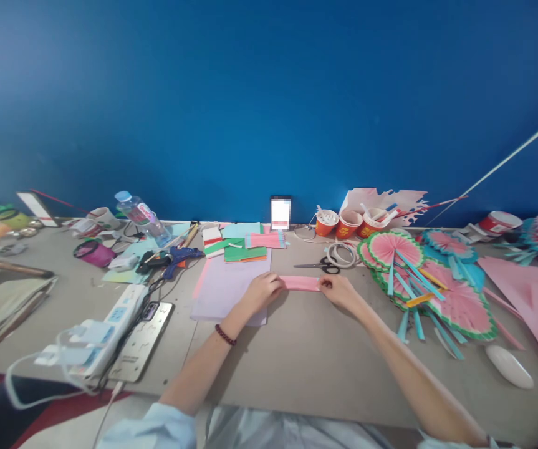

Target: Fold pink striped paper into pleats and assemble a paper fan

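A narrow folded pink paper strip [300, 284] lies level between my two hands, just above or on the grey table. Its left end is pinched by my left hand [265, 291], which has a dark beaded bracelet on the wrist. My right hand [338, 292] has its fingers closed on the strip's right end. Under and beside my left hand is a lilac sheet [226, 287]. Black scissors [329, 269] and a roll of white tape [342, 255] lie just beyond my right hand.
Pink, green and blue pleated paper fans [465, 299] and a white mouse [509, 366] lie right. Red cups [349, 224] and a lit phone [280, 213] stand by the blue wall. Left are a power strip [119, 318], a phone [142, 343], a glue gun [175, 260] and a bottle [142, 215].
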### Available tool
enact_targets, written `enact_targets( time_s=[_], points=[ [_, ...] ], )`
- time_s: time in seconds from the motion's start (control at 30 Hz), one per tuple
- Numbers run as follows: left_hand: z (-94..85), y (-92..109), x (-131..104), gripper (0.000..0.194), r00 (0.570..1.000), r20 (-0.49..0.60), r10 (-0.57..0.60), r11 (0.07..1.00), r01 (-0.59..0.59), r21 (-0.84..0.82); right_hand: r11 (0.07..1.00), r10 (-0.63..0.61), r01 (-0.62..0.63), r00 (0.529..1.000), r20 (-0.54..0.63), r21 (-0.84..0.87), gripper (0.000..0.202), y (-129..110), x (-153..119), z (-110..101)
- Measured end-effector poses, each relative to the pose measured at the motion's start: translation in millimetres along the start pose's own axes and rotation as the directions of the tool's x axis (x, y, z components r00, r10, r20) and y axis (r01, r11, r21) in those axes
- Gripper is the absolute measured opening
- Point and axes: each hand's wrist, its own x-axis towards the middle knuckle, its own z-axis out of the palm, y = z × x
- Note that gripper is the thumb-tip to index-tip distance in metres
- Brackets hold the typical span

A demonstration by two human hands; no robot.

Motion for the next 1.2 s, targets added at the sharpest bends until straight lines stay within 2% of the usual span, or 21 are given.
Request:
enact_targets(
  time_s=[0.27, 0.43, 0.63, 0.77, 1.0, 1.2],
  points=[
    [0.3, 1.0, -1.1, 0.023, 1.000, -0.018, -0.004, 1.000, 0.003, -0.013, 0.999, 0.000, 0.000, 1.000, 0.004, -0.036, 0.019, -1.0, -0.3, 0.4],
    [6.7, 6.3, -3.6, 0.024, 0.999, -0.046, -0.018, 0.997, 0.021, 0.079, 1.000, -0.003, 0.003, 1.000, 0.026, -0.028, 0.017, -0.7, -0.2, -4.5],
    [9.9, 18.1, -3.9, 0.021, 0.999, 0.005, 0.045, 0.976, -0.045, 0.213, 1.000, -0.006, 0.006, 0.999, 0.038, -0.007, 0.014, 0.2, -0.6, -8.0],
    [9.9, 31.1, -5.6, 0.024, 1.000, 0.026, -0.004, 0.968, -0.003, 0.249, 1.000, -0.022, 0.022, 1.000, 0.017, 0.003, 0.015, 1.3, -2.0, -6.2],
    [16.4, 51.4, -16.8, 0.029, 0.994, -0.001, -0.109, 0.938, 0.103, 0.332, 0.998, -0.054, 0.055, 0.998, -0.033, 0.019, 0.013, 6.2, -2.7, 2.2],
    [22.5, 72.3, -23.2, 0.055, 0.972, -0.073, -0.224, 0.930, 0.236, 0.282, 0.992, -0.122, 0.125, 0.989, -0.088, 0.030, 0.013, 11.1, -7.1, 9.8]
  ],
)
